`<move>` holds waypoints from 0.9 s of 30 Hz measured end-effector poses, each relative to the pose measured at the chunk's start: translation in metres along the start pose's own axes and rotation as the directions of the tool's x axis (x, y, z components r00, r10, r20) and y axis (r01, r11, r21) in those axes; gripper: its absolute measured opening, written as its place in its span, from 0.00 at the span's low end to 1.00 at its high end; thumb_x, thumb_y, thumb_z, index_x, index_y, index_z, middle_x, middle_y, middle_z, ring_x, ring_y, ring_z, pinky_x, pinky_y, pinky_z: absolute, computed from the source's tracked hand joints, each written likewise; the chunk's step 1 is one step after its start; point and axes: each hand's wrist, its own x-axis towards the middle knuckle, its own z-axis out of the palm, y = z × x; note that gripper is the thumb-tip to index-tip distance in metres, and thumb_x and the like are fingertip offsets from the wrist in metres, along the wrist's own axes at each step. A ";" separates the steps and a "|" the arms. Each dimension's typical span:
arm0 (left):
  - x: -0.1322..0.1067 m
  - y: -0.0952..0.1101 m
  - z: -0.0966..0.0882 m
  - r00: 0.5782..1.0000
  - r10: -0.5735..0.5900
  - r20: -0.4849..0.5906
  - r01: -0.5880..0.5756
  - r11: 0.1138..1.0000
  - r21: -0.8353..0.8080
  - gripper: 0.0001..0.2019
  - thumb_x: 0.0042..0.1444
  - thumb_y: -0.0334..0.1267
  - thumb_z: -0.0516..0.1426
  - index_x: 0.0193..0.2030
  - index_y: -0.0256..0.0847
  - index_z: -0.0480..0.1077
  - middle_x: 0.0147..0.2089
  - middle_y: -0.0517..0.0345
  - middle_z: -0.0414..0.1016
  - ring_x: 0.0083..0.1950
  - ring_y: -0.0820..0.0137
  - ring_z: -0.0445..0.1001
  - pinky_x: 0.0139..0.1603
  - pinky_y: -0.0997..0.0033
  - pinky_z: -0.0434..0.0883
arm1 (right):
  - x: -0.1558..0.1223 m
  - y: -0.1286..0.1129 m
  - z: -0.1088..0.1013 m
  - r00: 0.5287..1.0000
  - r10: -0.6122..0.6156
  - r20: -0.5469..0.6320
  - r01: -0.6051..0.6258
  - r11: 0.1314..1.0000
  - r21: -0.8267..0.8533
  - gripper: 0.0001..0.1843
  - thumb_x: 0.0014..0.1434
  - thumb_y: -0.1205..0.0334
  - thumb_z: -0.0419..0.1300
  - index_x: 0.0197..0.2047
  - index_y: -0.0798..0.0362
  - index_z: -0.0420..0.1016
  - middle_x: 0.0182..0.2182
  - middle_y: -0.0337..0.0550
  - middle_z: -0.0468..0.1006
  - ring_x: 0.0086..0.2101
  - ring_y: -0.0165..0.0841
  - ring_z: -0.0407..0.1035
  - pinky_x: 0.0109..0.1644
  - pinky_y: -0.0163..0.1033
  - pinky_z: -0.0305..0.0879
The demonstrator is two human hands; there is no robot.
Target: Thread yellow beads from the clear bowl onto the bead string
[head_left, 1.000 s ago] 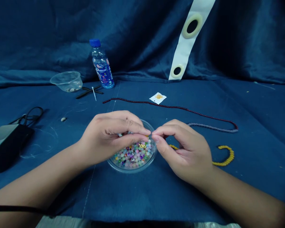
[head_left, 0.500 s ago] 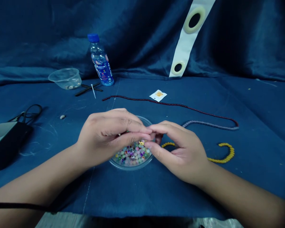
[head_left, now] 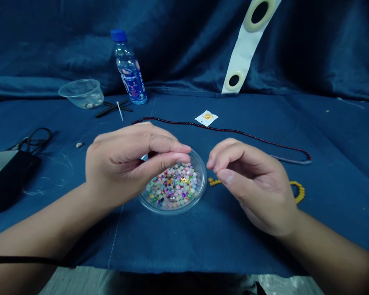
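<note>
My left hand [head_left: 123, 164] hovers over the left half of a shallow glass dish [head_left: 203, 180], its thumb and fingertips close together. Anything between them is hidden. The dish holds a heap of multicoloured round beads [head_left: 175, 186] with some gold ones among them. My right hand [head_left: 249, 180] is curled just right of the dish rim, with a gap between thumb and index finger and nothing visible in it. Beyond that hand lie a strand of yellow beads [head_left: 299, 192] and a dark red bead strand [head_left: 227, 130], partly hidden behind it.
A clear plastic cup [head_left: 81, 93], water bottle [head_left: 129, 73] and thin black sticks [head_left: 112, 110] stand at the back left. A small packet of gold beads [head_left: 206, 118] lies behind the dish. A black case [head_left: 6, 176] and cable [head_left: 33, 139] lie at the left, on blue cloth [head_left: 172, 246].
My hands have parted, the right moving right and away from the left. More of the dish now shows. Everything sits higher in the view.
</note>
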 end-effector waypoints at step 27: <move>-0.002 -0.025 -0.023 0.658 -0.289 0.695 -0.125 0.869 0.479 0.06 0.70 0.42 0.66 0.44 0.50 0.88 0.41 0.57 0.88 0.40 0.61 0.82 0.41 0.64 0.65 | 0.000 0.009 0.007 0.962 0.095 -0.256 -0.099 0.995 -0.002 0.07 0.73 0.67 0.65 0.41 0.47 0.81 0.41 0.45 0.79 0.38 0.37 0.75 0.36 0.43 0.73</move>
